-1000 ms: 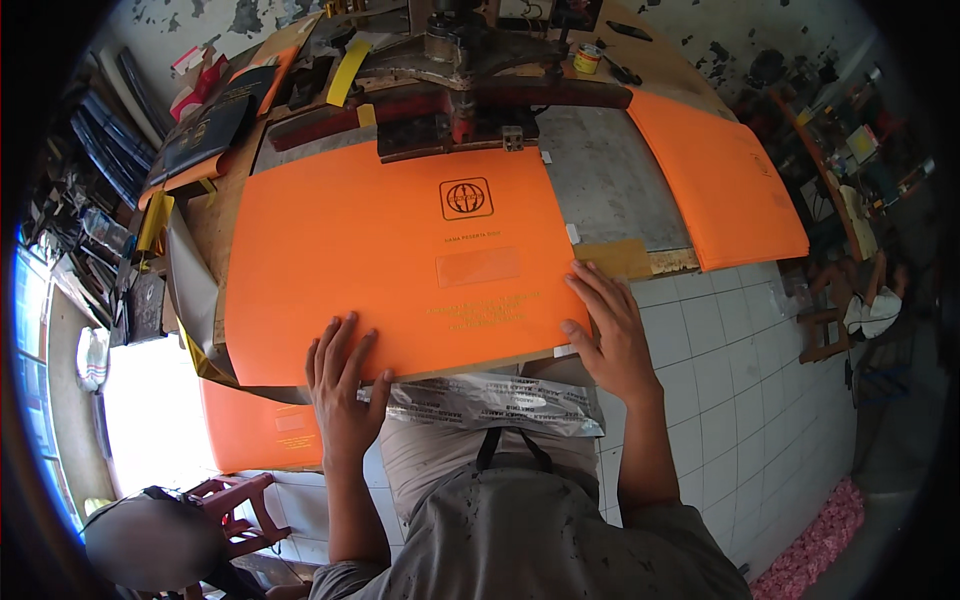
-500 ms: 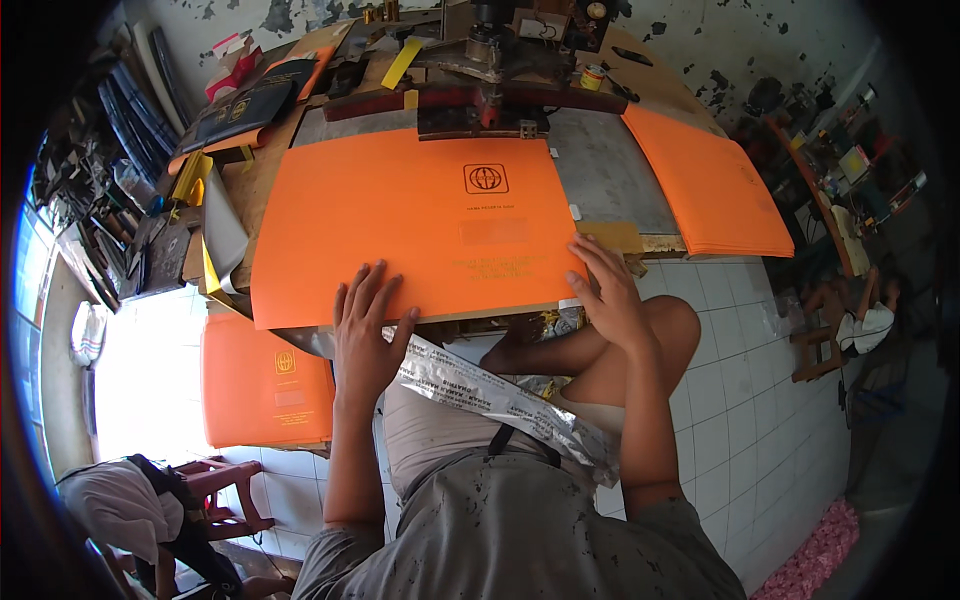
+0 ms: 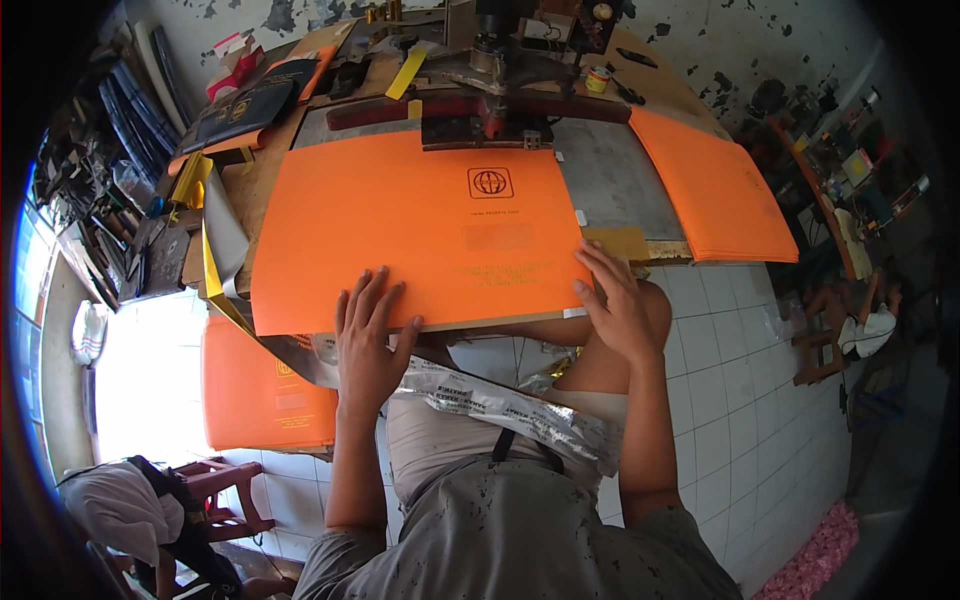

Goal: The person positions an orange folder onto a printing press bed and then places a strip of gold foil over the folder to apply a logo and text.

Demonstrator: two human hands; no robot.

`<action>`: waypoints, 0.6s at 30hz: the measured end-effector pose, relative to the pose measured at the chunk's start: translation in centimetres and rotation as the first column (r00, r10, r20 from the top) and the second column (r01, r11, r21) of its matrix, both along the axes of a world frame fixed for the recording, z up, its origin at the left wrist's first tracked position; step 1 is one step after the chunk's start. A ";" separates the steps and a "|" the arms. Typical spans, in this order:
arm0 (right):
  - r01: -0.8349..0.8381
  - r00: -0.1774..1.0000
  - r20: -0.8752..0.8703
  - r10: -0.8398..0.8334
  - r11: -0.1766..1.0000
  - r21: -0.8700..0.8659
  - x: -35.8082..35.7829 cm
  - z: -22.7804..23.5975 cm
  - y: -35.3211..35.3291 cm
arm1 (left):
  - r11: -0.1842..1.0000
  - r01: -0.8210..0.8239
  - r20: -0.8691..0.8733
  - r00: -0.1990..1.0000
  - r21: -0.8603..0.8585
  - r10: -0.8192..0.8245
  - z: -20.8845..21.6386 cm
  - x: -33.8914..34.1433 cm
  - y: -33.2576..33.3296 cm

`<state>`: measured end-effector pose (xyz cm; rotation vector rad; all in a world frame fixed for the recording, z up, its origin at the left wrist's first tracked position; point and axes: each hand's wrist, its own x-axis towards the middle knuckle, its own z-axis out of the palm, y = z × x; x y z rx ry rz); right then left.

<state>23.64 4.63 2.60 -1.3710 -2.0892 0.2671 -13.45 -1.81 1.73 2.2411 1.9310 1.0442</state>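
We note one orange sheet (image 3: 420, 225) on the desk (image 3: 620, 185); our left hand (image 3: 370, 345) and right hand (image 3: 615, 305) press flat, fingers spread, on its near edge, gripping nothing.

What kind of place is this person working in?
Probably a small print or stamping workshop. A metal press stands at the back of a cluttered workbench, and both hands lie on a large orange printed sheet under it. More orange sheets are stacked at the right, and dark book covers lie at the left.

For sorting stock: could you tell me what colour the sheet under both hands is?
Bright orange sheet with a dark printed emblem, clearest in the head view.
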 end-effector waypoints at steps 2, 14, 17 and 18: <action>0.011 1.000 -0.010 -0.011 1.000 -0.027 -0.2 0.3 0.0 | 1.000 -0.005 0.001 1.000 -0.007 0.005 0.1 0.1 0.1; 0.035 0.999 0.031 -0.030 0.988 -0.153 -0.5 1.7 0.0 | 0.994 0.032 0.005 0.999 -0.105 -0.032 0.4 -0.2 0.4; 0.039 0.999 0.011 -0.038 0.982 -0.186 -0.5 1.9 0.0 | 0.988 0.056 0.000 0.998 -0.143 -0.056 1.0 -0.5 0.7; 0.049 0.999 0.014 -0.047 0.980 -0.191 -0.5 1.9 0.0 | 0.986 0.067 0.002 0.998 -0.154 -0.068 1.1 -0.6 0.7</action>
